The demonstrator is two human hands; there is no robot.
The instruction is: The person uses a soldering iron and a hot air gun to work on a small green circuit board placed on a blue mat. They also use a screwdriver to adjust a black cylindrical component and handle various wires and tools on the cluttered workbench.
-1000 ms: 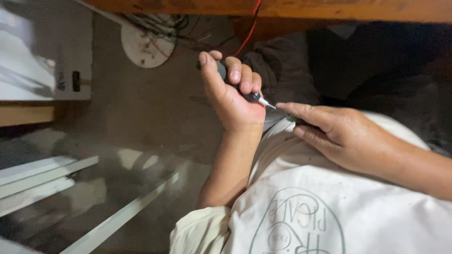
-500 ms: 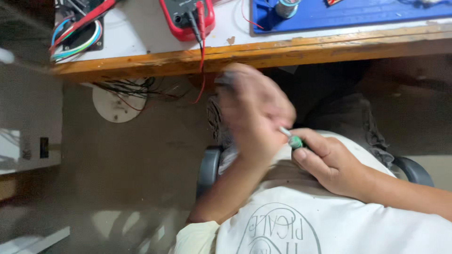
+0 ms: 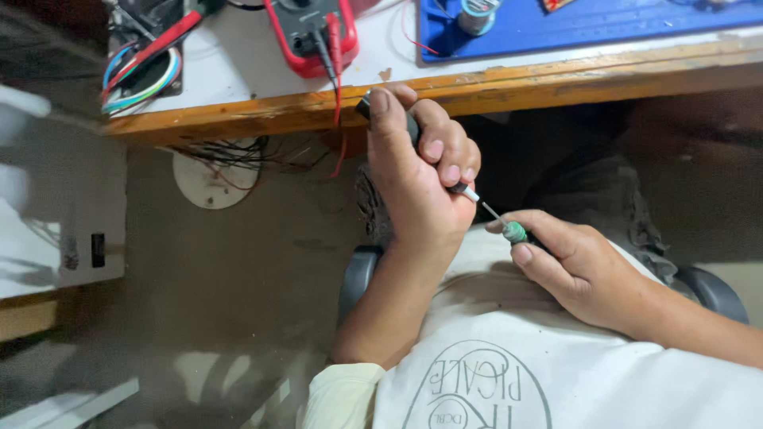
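- Left hand (image 3: 417, 187): centre of the frame, fist closed around the dark handle of a small screwdriver (image 3: 469, 193); thumb up along the handle top, fingers curled over it. Forearm rises from the lower centre.
- Screwdriver: dark grip mostly hidden in the fist; a short pale collar and thin metal shaft stick out toward the lower right, tip meeting the green part.
- Right hand (image 3: 584, 266): right of centre, fingers pinched narrowly around a small green part (image 3: 515, 232), thumb below, forefinger over it. What lies further back in the palm cannot be told.
- Small green part: round, green, held just off the white shirt (image 3: 572, 373), touching the shaft tip, well below the worktop edge.
- Worktop (image 3: 262, 107): wooden-edged, white-topped, across the upper frame.
- Red multimeter (image 3: 311, 32): upper centre of the worktop, red and black leads trailing over the edge.
- Blue mat (image 3: 604, 24): upper right, a solder spool (image 3: 475, 14) on its left end.
- Coloured wire bundle (image 3: 139, 75): upper left of the worktop.
- White round plate (image 3: 214, 179): below the worktop edge at left, tangled wires over it.
- Handling note, as a judgement: the work goes well if the shaft stays in line with the green part, the tip seated fully, the right hand steady against the body, and the left hand turning gently without side pressure, since a thin tip may slip toward the fingers.
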